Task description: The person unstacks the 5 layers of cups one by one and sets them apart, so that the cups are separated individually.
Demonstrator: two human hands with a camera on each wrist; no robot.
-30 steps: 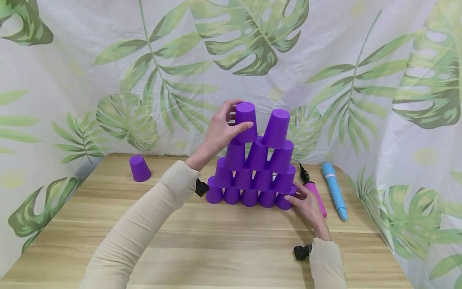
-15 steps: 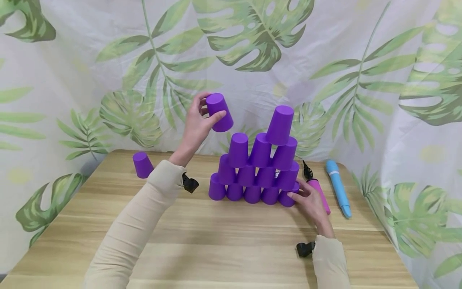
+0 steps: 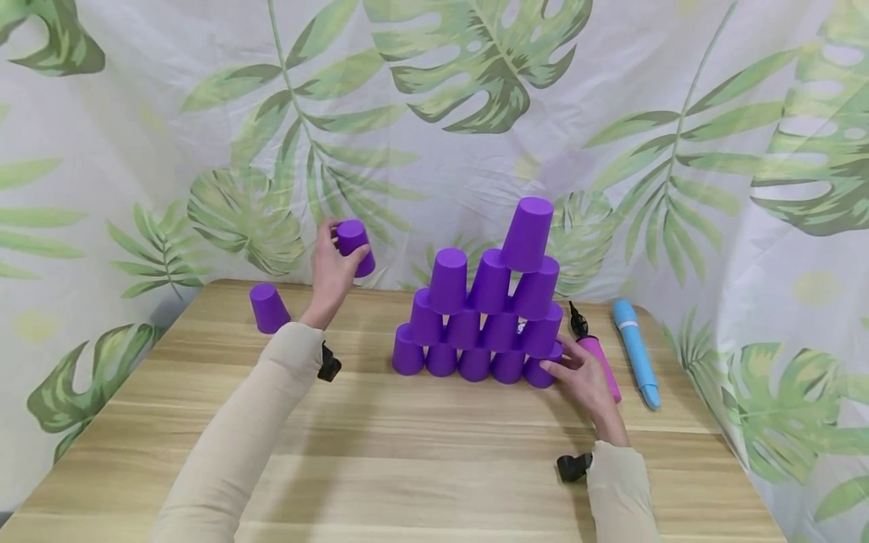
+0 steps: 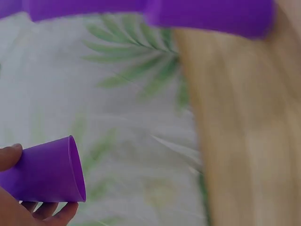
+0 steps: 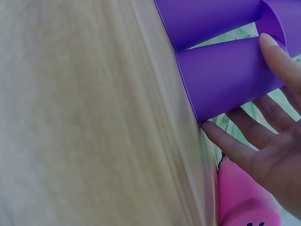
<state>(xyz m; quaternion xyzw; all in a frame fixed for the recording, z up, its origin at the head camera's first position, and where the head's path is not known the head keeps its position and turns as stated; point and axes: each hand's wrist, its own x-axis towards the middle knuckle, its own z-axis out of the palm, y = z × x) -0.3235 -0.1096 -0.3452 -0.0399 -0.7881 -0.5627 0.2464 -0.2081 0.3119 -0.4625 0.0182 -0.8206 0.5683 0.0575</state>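
purple cup (image 3: 351, 241) examined in the left hand (image 3: 330, 269): plain, smooth-sided, tapered, flat base, with a thin rim about the wider mouth and no marking seen. it is held in the air near the far edge of the wooden table (image 3: 394, 460), between the lone cup (image 3: 268, 309) and the cup stack (image 3: 463, 329). the left thumb lies on one side and the fingers on the opposite side, pinching the wall. the cup's interior is out of sight, its base end is cut off in the left wrist view, and the purple shapes along that view's top are cropped and blurred. the base faces up and the mouth down; the long axis runs near upright, the base leaning left. the stack stands in rows of five, four and three, with a single cup on top at the right, all mouth down; the lone cup stands likewise. the right hand (image 3: 585, 382) is at the bottom row's right end cup (image 5: 230, 77), thumb on the near side, fingers spread and fairly straight along the outer side; some fingertips are hidden behind it, though they appear to touch. the pink tube (image 3: 600, 367) lies just beside that hand.
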